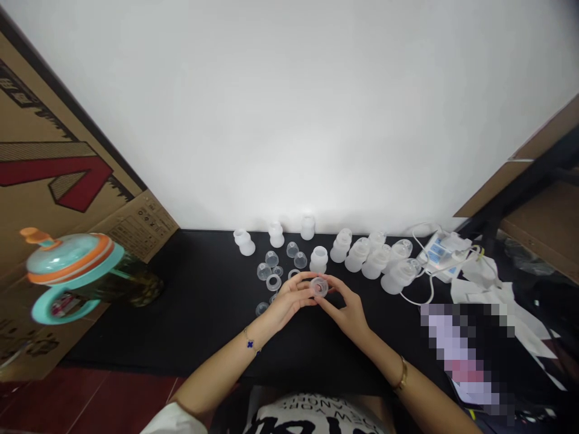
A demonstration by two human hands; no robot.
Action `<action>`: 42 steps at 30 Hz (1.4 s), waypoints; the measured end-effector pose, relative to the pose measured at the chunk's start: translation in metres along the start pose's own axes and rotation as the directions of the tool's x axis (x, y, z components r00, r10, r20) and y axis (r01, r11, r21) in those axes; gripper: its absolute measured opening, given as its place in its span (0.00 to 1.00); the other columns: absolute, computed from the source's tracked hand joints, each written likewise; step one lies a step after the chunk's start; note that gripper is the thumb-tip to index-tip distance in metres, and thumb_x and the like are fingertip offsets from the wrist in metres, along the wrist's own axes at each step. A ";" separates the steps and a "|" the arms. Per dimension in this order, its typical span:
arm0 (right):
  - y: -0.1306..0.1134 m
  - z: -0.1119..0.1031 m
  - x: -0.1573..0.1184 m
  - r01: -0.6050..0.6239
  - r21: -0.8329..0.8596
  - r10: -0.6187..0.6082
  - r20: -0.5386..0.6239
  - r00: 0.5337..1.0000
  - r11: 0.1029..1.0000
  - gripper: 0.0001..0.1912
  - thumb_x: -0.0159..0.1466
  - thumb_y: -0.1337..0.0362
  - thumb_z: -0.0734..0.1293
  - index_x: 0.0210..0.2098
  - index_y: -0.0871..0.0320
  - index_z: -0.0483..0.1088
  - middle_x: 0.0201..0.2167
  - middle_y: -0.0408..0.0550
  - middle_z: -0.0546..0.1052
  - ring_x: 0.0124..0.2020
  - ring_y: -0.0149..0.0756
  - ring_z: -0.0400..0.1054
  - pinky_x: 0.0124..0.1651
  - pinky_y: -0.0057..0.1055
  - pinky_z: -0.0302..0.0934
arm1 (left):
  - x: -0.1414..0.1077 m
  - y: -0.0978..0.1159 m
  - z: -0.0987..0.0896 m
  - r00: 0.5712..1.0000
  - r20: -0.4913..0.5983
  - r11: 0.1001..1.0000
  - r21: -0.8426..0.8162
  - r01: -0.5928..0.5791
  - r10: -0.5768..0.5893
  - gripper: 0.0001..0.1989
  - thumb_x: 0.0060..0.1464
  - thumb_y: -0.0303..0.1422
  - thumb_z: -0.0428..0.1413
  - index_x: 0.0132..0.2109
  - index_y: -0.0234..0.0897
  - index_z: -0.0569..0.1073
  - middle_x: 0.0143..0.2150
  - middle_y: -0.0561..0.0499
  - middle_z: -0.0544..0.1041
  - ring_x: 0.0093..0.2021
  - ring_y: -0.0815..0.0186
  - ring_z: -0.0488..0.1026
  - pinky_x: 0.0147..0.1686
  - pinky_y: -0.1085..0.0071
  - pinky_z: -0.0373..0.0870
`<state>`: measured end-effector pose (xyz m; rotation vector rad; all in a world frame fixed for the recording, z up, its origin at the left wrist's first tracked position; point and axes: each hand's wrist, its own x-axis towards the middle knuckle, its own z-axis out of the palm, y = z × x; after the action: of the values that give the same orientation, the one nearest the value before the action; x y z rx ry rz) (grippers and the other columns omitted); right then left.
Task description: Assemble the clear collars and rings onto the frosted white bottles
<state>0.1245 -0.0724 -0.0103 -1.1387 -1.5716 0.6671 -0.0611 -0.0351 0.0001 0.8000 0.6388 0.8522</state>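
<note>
Clear cap (pixel 319 287) is sitting between your left hand (pixel 294 298) and right hand (pixel 344 308), both hands coming together and pinching it by the rim over the black bench (pixel 203 301). It's looking light, thin and probably slippery, so you're safest keeping your fingers on that rim. Just past your hands, small clear domes (pixel 271 259) are lying scattered, frosted bottles (pixel 375 263) are standing in a loose cluster, and a white device (pixel 441 253) is trailing its cable further right.
</note>
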 end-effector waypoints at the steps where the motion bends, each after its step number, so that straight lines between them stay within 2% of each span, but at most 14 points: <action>1: 0.001 0.000 -0.001 0.016 -0.013 -0.016 0.007 1.000 1.000 0.21 0.63 0.59 0.73 0.56 0.51 0.74 0.51 0.50 0.81 0.48 0.46 0.77 0.49 0.41 0.73 | 0.000 0.000 0.000 1.000 -0.002 1.000 0.002 0.002 -0.002 0.23 0.50 0.33 0.70 0.53 0.36 0.77 0.45 0.44 0.80 0.42 0.62 0.78 0.43 0.69 0.74; 12: 0.006 0.001 -0.003 0.065 -0.067 -0.062 0.051 0.997 0.996 0.21 0.65 0.59 0.72 0.58 0.49 0.74 0.52 0.49 0.81 0.48 0.45 0.78 0.47 0.40 0.74 | 0.000 0.002 0.001 1.000 -0.016 1.000 0.013 0.016 -0.015 0.21 0.51 0.35 0.69 0.51 0.36 0.77 0.41 0.46 0.79 0.41 0.62 0.78 0.42 0.67 0.75; 18: 0.002 0.000 -0.001 0.069 -0.048 -0.065 0.069 0.995 0.996 0.21 0.65 0.60 0.72 0.58 0.49 0.74 0.54 0.50 0.80 0.50 0.46 0.77 0.46 0.39 0.73 | 0.000 0.001 0.001 1.000 0.010 0.997 0.073 -0.024 0.023 0.22 0.52 0.36 0.69 0.53 0.36 0.76 0.42 0.45 0.80 0.43 0.61 0.78 0.43 0.67 0.75; 22: 0.001 0.000 0.000 0.073 -0.032 -0.071 0.078 0.994 0.997 0.18 0.66 0.60 0.71 0.55 0.51 0.75 0.55 0.52 0.79 0.51 0.47 0.77 0.46 0.40 0.73 | -0.001 0.000 0.001 0.999 -0.008 0.993 0.110 -0.040 0.041 0.23 0.51 0.37 0.69 0.53 0.37 0.75 0.39 0.47 0.80 0.41 0.62 0.78 0.43 0.67 0.75; 30: 0.001 -0.003 0.003 0.098 -0.038 -0.097 0.012 0.995 0.994 0.09 0.68 0.62 0.69 0.46 0.51 0.79 0.51 0.51 0.81 0.50 0.45 0.77 0.45 0.37 0.73 | -0.001 -0.001 0.002 0.999 -0.028 0.987 0.156 -0.030 0.035 0.24 0.49 0.38 0.70 0.51 0.36 0.75 0.40 0.47 0.81 0.40 0.63 0.78 0.42 0.67 0.75; 37: -0.002 -0.002 0.002 0.119 -0.036 -0.120 -0.020 0.993 0.992 0.08 0.68 0.63 0.70 0.45 0.51 0.81 0.49 0.51 0.81 0.47 0.43 0.77 0.47 0.37 0.73 | 0.002 0.000 0.001 0.998 -0.003 0.979 0.193 -0.059 0.060 0.27 0.43 0.35 0.73 0.51 0.37 0.76 0.38 0.49 0.80 0.39 0.64 0.78 0.41 0.68 0.74; 42: -0.003 -0.004 0.002 0.083 0.020 -0.082 -0.026 0.996 0.996 0.07 0.68 0.63 0.70 0.44 0.50 0.81 0.47 0.50 0.82 0.45 0.42 0.78 0.48 0.37 0.73 | 0.001 -0.004 -0.001 0.993 0.042 0.945 0.305 -0.119 0.111 0.29 0.42 0.34 0.73 0.52 0.38 0.76 0.43 0.49 0.79 0.41 0.64 0.77 0.44 0.67 0.75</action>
<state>0.1273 -0.0718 -0.0059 -1.0570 -1.5779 0.6105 -0.0596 -0.0351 -0.0036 1.1374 0.7183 0.8583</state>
